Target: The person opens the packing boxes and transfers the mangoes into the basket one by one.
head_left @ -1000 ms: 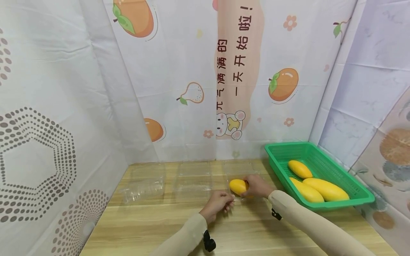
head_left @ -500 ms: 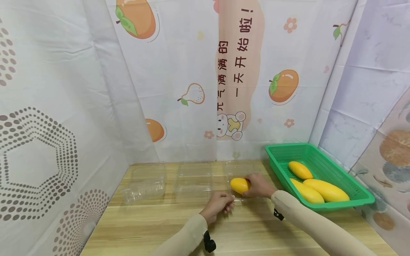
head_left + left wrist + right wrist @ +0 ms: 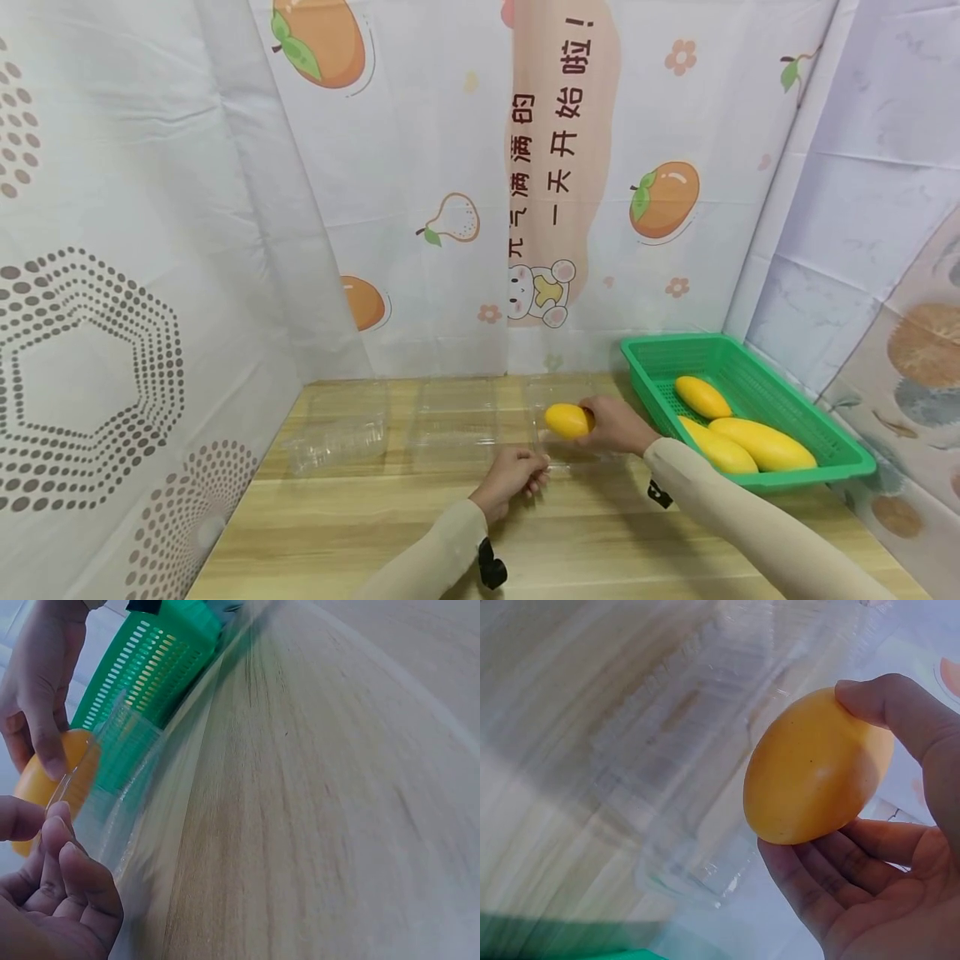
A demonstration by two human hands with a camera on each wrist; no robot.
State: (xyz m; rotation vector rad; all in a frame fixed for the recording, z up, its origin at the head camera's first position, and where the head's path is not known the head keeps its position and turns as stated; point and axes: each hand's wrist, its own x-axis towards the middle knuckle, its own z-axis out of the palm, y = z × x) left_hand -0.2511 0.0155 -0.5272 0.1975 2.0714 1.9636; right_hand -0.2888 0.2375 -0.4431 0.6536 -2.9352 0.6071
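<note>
My right hand (image 3: 618,425) grips a yellow-orange mango (image 3: 567,421), thumb on one side and fingers on the other. In the right wrist view the mango (image 3: 817,769) is held above an open clear plastic box (image 3: 667,742). Thumb and fingertips of my left hand (image 3: 512,482) pinch the near left edge of that clear box (image 3: 542,390). In the left wrist view the left hand (image 3: 56,892) holds the thin transparent rim, with the mango (image 3: 82,761) just beyond it. The box's outline is faint against the wood.
Two more open clear plastic boxes stand to the left, one in the middle (image 3: 455,427) and one farther left (image 3: 341,442). A green plastic basket (image 3: 806,421) at the right holds several mangoes (image 3: 765,444). Printed curtains (image 3: 450,150) enclose the wooden table (image 3: 360,533) at the back and sides.
My right hand has lifted the mango a little and shifted it slightly right above the box. The left hand has stayed at the box's edge.
</note>
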